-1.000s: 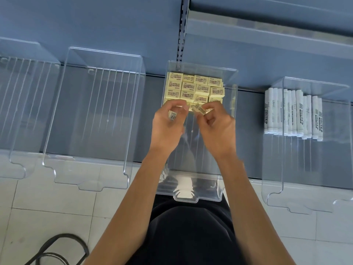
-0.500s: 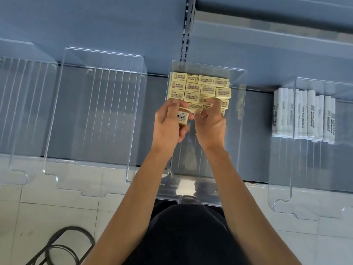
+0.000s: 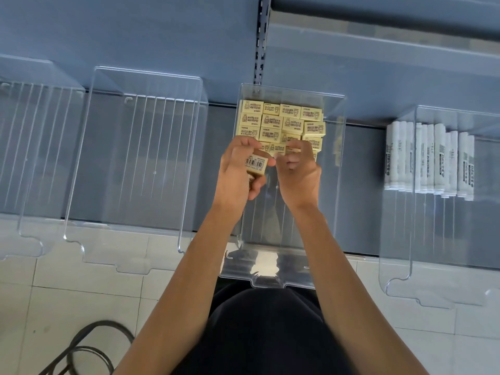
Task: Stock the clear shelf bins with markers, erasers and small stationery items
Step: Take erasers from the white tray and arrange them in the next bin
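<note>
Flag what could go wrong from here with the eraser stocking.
1. The left hand grips a few spare erasers together; one could slip and drop.
2. The right hand works at the front of the stocked erasers, some already crooked; a nudge could skew the rows further.

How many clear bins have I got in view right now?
4: far-left bin, cut off by the frame; second bin beside it; centre bin, with erasers; right bin, with markers. More may sit out of frame.
</note>
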